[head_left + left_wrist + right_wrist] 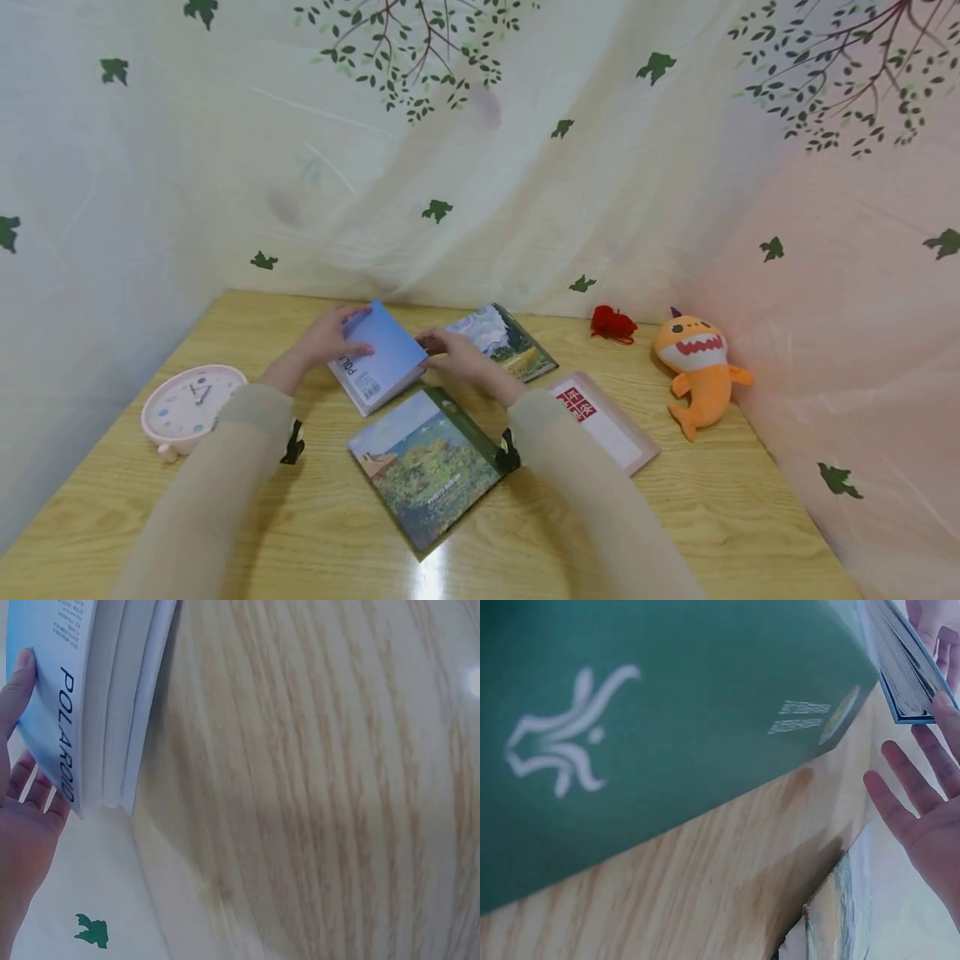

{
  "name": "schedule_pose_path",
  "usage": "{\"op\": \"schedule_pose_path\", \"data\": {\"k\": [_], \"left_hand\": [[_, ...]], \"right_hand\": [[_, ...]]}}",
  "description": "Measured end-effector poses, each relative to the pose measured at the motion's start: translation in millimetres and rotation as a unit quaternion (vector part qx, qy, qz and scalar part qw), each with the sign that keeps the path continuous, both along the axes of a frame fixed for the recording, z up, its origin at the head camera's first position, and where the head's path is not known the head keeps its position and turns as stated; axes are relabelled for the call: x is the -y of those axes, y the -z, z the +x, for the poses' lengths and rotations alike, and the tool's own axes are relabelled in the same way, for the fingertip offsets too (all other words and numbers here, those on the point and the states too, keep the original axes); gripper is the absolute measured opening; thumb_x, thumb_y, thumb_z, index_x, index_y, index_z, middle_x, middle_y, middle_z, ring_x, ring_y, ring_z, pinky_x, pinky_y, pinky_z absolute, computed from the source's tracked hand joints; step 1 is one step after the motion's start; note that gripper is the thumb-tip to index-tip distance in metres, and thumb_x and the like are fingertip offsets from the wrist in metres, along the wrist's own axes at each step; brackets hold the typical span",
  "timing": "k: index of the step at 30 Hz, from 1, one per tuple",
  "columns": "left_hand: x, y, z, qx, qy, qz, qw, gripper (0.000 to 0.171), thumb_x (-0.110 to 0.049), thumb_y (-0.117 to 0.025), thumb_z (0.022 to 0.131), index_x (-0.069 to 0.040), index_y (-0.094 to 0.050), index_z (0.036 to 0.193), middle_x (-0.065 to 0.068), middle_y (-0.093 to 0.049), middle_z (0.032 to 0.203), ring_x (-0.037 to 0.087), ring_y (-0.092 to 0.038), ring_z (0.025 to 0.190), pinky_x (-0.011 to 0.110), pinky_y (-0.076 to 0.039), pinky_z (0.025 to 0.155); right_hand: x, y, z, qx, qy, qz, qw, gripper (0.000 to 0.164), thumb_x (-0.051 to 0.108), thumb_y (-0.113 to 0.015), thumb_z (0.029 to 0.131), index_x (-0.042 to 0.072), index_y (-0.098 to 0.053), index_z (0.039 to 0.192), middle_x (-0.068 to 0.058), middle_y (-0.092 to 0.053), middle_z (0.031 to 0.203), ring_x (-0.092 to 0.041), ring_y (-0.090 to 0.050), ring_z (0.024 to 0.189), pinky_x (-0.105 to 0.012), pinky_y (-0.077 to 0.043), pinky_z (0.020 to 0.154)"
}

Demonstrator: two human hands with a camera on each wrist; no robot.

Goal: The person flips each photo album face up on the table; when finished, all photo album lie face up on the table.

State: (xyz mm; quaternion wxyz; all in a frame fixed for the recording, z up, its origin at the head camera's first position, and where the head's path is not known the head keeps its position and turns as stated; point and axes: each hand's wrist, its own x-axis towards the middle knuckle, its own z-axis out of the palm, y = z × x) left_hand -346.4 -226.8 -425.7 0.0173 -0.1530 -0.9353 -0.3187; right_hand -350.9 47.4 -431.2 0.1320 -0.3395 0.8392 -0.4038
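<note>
A thick blue-and-white album [390,342] marked POLAROID is tilted above the far left part of the table, between both hands. My left hand [327,336] grips its left side; in the left wrist view the thumb [25,667] lies on the cover and the other fingers pass behind the edge. At the opposite corner my right hand [461,357] pinches the album, its thumb and index finger at the page edges in the right wrist view, the other fingers spread. Nearer me lies a photo album [427,475] with a landscape cover and green spine [690,712].
Behind the right hand lies another painted-cover album [517,350]. A pink-edged book [611,425] with red characters is partly under the right forearm. A pink clock [191,408] sits at left; red yarn [612,322] and an orange shark plush [701,367] are at right. Curtains [450,167] border the table.
</note>
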Motion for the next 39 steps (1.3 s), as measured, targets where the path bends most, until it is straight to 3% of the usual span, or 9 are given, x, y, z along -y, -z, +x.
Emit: {"op": "schedule_pose_path", "data": {"k": [7, 13, 21, 30, 39], "left_hand": [[-3, -11.0, -1.2, -0.037, -0.017, 0.051, 0.9979, 0.079, -0.027, -0.082, 0.073, -0.007, -0.044, 0.140, 0.023, -0.046, 0.131, 0.039, -0.044, 0.115, 0.054, -0.040, 0.095], [-5, -19.9, -1.7, -0.051, -0.025, 0.062, 0.9964, 0.084, -0.023, -0.082, 0.074, -0.004, -0.039, 0.143, 0.022, -0.048, 0.121, 0.037, -0.048, 0.109, 0.050, -0.045, 0.090], [-11, -29.0, 1.0, -0.061, -0.048, 0.099, 0.9920, 0.079, -0.020, -0.082, 0.074, 0.004, -0.041, 0.138, 0.025, -0.051, 0.124, 0.039, -0.048, 0.113, 0.052, -0.041, 0.095], [-18, -35.9, 5.0, -0.082, -0.055, 0.154, 0.9831, 0.075, -0.021, -0.078, 0.079, -0.003, -0.037, 0.140, 0.019, -0.049, 0.126, 0.032, -0.054, 0.100, 0.040, -0.047, 0.078], [-24, -40.7, 6.9, -0.036, -0.071, 0.196, 0.9773, 0.079, -0.043, -0.072, 0.080, -0.006, -0.034, 0.139, 0.017, -0.042, 0.136, 0.035, -0.055, 0.108, 0.046, -0.050, 0.083]], "right_hand": [[-4, -6.4, 1.5, 0.087, 0.003, -0.091, 0.992, 0.042, 0.006, -0.061, 0.091, 0.006, -0.049, 0.131, -0.015, -0.050, 0.135, -0.031, -0.055, 0.116, -0.041, -0.052, 0.088], [0, -13.6, 4.4, 0.125, 0.010, -0.137, 0.983, 0.043, 0.005, -0.060, 0.091, 0.004, -0.049, 0.132, -0.019, -0.049, 0.135, -0.034, -0.058, 0.111, -0.041, -0.054, 0.086], [-1, -35.0, 16.8, 0.133, 0.008, -0.158, 0.978, 0.041, 0.000, -0.060, 0.090, -0.002, -0.049, 0.130, -0.020, -0.048, 0.135, -0.032, -0.060, 0.110, -0.045, -0.052, 0.088], [-3, -33.3, 9.4, 0.121, 0.038, -0.159, 0.979, 0.042, 0.011, -0.066, 0.088, 0.011, -0.054, 0.129, -0.011, -0.049, 0.135, -0.027, -0.057, 0.113, -0.051, -0.051, 0.087], [-4, -35.9, 9.8, 0.065, 0.028, -0.113, 0.991, 0.046, 0.012, -0.069, 0.086, 0.016, -0.055, 0.130, -0.010, -0.043, 0.142, -0.034, -0.051, 0.120, -0.039, -0.056, 0.079]]}}
